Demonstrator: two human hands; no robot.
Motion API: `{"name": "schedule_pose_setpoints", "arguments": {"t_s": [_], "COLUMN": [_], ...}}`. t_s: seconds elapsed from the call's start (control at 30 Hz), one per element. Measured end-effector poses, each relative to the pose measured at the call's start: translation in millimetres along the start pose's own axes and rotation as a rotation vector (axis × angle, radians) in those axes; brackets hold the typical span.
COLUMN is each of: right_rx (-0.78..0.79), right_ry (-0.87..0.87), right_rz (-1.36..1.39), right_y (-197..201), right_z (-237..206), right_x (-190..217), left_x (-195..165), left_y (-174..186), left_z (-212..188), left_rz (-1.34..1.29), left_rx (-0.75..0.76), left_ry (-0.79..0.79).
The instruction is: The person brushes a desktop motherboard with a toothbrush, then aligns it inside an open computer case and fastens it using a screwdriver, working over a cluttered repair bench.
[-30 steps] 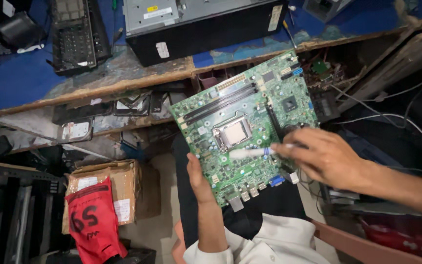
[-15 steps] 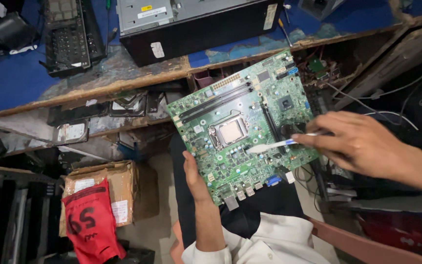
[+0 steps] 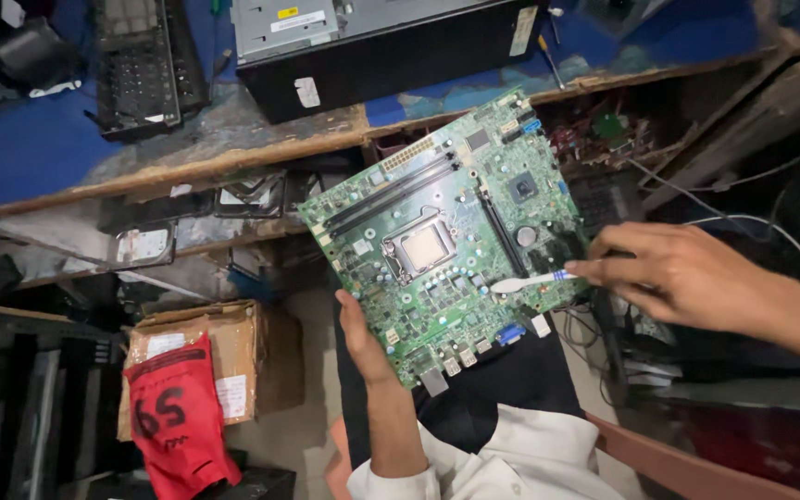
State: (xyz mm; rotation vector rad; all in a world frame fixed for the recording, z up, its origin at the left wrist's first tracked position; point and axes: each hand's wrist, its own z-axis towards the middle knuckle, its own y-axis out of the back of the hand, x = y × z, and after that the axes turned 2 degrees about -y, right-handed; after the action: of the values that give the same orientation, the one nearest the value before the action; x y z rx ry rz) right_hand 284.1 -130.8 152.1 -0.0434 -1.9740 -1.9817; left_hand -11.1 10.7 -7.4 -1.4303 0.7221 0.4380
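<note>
Two hands share the work in the head view. The left hand (image 3: 360,335) props the board (image 3: 444,236) from its seven o'clock edge, palm under it and fingers hidden behind, so the component face tilts up toward the camera and clear of the lap. The right hand (image 3: 687,275), at three o'clock, pinches a white toothbrush (image 3: 531,281) between closed fingertips, its head lying on the board's lower right area, low enough for the bristles to touch. The board is green and square, held over the lap just below the bench (image 3: 187,171). It shows a bare silver socket at centre, two long black slots toward eleven o'clock, and a blue port at its five o'clock edge.
</note>
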Motion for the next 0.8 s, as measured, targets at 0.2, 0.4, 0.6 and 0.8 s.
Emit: {"name": "schedule_pose_setpoints", "arguments": {"t_s": [0.2, 0.4, 0.6, 0.8], "right_rx": [0.044, -0.169, 0.019, 0.178], "right_ry": [-0.025, -0.219, -0.178, -0.32], "right_rz": [-0.14, -0.107, 0.0, -0.016], "right_y": [12, 22, 41, 31], "right_z": [-1, -3, -4, -8], "right_x": [-16, -17, -19, -17], "left_x": [-3, -5, -8, -4], "left_y": [-2, -4, -3, -5], "left_z": [-2, 0, -4, -5], "left_rz": [-0.037, -0.114, -0.049, -0.085], "left_rx": [0.028, 0.126, 0.226, 0.101], "left_ry": [0.049, 0.103, 0.068, 0.117]}}
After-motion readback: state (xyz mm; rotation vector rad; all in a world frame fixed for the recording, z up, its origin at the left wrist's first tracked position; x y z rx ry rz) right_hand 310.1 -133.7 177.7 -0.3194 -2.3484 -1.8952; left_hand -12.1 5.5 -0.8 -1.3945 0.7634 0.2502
